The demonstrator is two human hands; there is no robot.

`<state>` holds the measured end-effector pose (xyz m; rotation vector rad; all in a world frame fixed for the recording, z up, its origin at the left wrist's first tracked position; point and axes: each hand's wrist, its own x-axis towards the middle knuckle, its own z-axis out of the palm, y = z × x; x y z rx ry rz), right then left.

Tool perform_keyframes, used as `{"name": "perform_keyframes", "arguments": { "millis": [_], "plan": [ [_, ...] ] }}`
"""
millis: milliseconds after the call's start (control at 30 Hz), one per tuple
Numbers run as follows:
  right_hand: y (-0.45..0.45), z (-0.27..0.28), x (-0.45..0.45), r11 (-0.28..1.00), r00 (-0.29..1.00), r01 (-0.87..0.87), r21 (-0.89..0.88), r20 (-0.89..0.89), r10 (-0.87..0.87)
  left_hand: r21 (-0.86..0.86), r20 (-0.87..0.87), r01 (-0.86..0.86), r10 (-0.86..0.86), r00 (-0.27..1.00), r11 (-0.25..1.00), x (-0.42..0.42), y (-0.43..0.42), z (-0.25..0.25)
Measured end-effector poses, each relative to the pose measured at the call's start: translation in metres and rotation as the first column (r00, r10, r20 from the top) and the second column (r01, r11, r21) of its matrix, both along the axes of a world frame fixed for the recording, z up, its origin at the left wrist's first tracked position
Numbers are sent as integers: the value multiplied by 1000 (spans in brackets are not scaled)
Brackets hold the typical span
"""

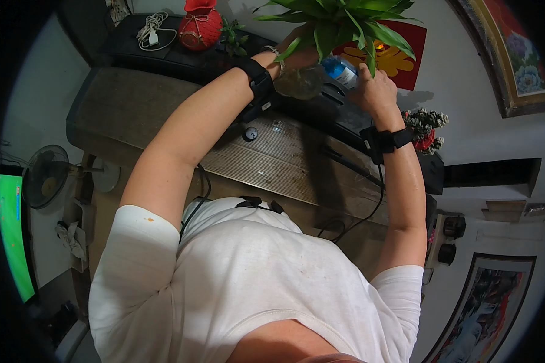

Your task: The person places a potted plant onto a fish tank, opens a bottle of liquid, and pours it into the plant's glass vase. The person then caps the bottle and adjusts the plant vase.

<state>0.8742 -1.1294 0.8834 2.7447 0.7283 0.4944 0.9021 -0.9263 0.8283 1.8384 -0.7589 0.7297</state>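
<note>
At the top centre of the head view hangs a leafy green plant [327, 24], its lower leaves over both hands. A rounded, clear vessel with murky contents [300, 83] shows below the leaves. My left hand [298, 51] is beside the plant and the vessel, its fingers mostly hidden by leaves. My right hand [375, 89] is closed around the end of a clear bottle with a blue label [340, 71], which lies tilted towards the vessel. Behind the right hand is a red panel with a yellow design [406, 51].
A red vase [200, 27], a small plant [233, 36] and a coiled white cable [154, 33] stand on the black shelf. Below is a ribbed, wet-looking surface [266, 160] with a small round object [250, 134]. A fan [47, 175] stands left; a framed picture [515, 54] hangs upper right.
</note>
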Motion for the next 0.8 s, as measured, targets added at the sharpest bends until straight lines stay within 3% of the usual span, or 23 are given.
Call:
{"name": "perform_keyframes", "arguments": {
  "millis": [67, 167, 467, 633, 767, 800],
  "plan": [
    [1, 2, -1, 1000, 1000, 3, -6, -5, -3, 13, 19, -4, 4, 1000, 1000, 1, 1, -1],
    [3, 4, -2, 1000, 1000, 11, -20, -15, -11, -67, -83, 124, -129, 988, 990, -2, 2, 1],
    [3, 5, -3, 999, 1000, 15, -29, -14, -16, -4, -43, 79, -79, 996, 997, -5, 3, 3],
    [4, 7, -4, 999, 999, 20, -31, -25, -21, 49, 28, -30, 29, 999, 998, -1, -2, 1],
    [6, 9, -5, 999, 999, 37, -35, -38, -38, 27, -64, 24, -22, 998, 999, 0, -1, 1],
    [6, 10, -6, 998, 998, 44, -45, -40, -46, 72, 60, -11, 7, 998, 997, 2, 0, 1]
  ]
}}
